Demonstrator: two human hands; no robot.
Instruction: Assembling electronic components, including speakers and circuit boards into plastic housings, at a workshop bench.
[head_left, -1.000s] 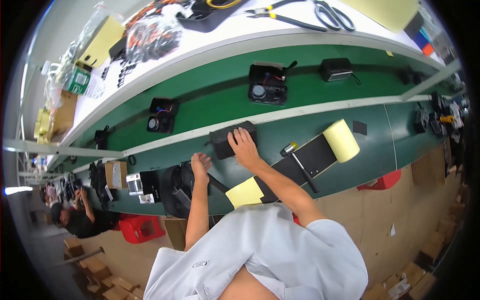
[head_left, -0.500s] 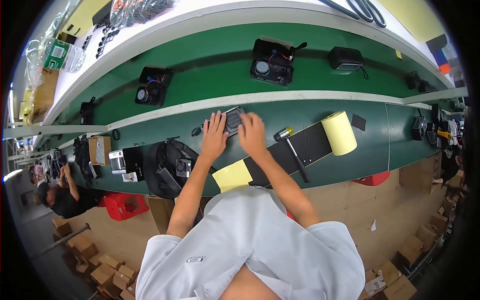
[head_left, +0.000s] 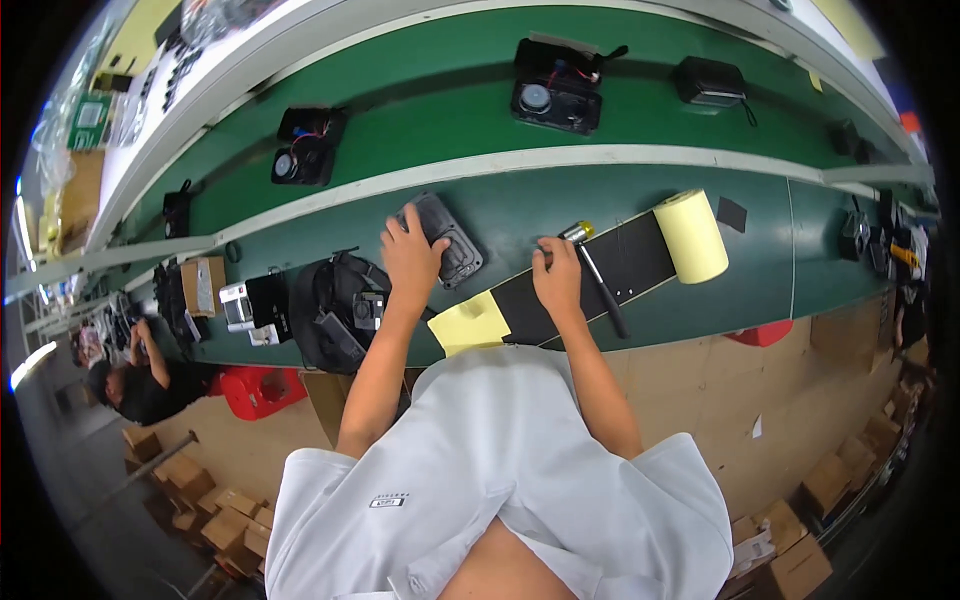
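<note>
A black rectangular plastic speaker housing (head_left: 462, 252) lies tilted on the dark green bench. My left hand (head_left: 408, 258) grips its left side, thumb laid across the near part and fingers at the far left edge. To its right, my right hand (head_left: 560, 278) hovers by the head of a hammer (head_left: 600, 283) with a yellow-tipped, metal head and a black grip. The fingers of that hand are curled toward the thumb; whatever they pinch is too small to make out. Under and beside it runs a black strip (head_left: 640, 256), with a yellow backing sheet (head_left: 470, 325) at its near end.
A yellow roll (head_left: 692, 237) stands at the strip's far end. Left of my arm lie a black backpack (head_left: 335, 310) and a white box (head_left: 237, 306). Opened speakers (head_left: 556, 95) rest on the raised green shelf. Another person (head_left: 145, 380) works at far left, near a red stool (head_left: 262, 390).
My right hand has left the housing and moved right, toward the hammer. The housing is now turned and shows more of its surface, with my left hand on its left side.
</note>
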